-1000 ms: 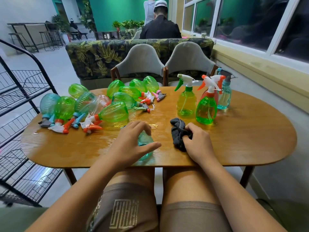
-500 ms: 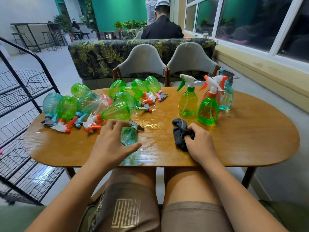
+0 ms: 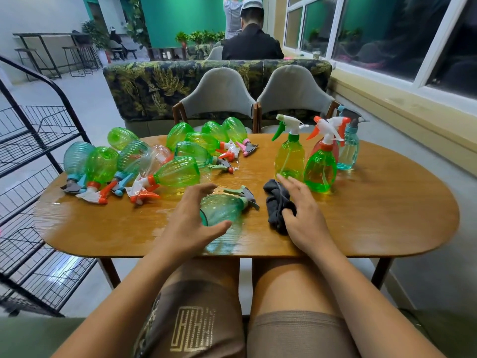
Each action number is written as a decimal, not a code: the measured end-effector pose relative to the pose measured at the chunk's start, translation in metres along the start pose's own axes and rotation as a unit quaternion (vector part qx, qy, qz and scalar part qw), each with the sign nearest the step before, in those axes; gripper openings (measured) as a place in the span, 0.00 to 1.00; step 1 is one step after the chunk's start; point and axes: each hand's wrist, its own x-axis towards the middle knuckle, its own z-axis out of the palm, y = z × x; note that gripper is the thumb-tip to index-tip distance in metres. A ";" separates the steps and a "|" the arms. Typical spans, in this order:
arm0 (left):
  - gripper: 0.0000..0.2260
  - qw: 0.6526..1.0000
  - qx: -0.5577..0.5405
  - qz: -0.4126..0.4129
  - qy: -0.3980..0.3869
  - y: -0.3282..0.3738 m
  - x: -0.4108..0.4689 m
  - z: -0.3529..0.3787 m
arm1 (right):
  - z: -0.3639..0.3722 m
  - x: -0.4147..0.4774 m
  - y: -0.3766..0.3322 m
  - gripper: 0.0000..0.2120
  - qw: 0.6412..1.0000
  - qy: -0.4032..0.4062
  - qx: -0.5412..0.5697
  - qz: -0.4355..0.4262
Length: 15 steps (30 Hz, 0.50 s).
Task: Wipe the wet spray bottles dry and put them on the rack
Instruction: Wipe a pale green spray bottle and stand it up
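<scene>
I am sitting at the wooden table point(image 3: 387, 218) with both forearms reaching over its near edge. My left hand point(image 3: 191, 223) is curling round the base of a teal spray bottle point(image 3: 224, 208): the fingers are arching over its far side and the thumb is coming round the near side, so I am grasping it. The bottle is lying on its side on the wet tabletop right in front of me, its grey trigger head pointing to the right, toward the dark cloth point(image 3: 275, 200). My right hand point(image 3: 303, 215) is lying released on that crumpled cloth, fingers stretched out and spread, the thumb resting on the fabric. The fingertips are reaching close to the base of the yellow-green bottle point(image 3: 289, 156), though I cannot tell whether they are touching it. That bottle is standing upright with a green bottle point(image 3: 321, 171), a red one behind it, and a pale blue bottle point(image 3: 348, 151) toward the far right of the table. A heap of bottles point(image 3: 154, 161), mostly green, is lying on its side across the far left of the table, with water glistening around it. The black wire rack point(image 3: 38, 151) is standing on the floor just beside the table's left end. Two grey chairs point(image 3: 219, 96) are facing me from the far side.
</scene>
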 end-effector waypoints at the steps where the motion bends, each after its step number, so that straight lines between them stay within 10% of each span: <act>1: 0.36 1.000 -0.016 -0.001 0.007 -0.003 -0.001 0.000 | 0.000 0.000 0.000 0.31 1.000 -0.014 0.010 -0.008; 15: 0.32 0.995 -0.053 -0.067 0.057 -0.016 0.001 0.013 | 0.006 0.001 -0.002 0.22 0.995 -0.079 -0.062 -0.002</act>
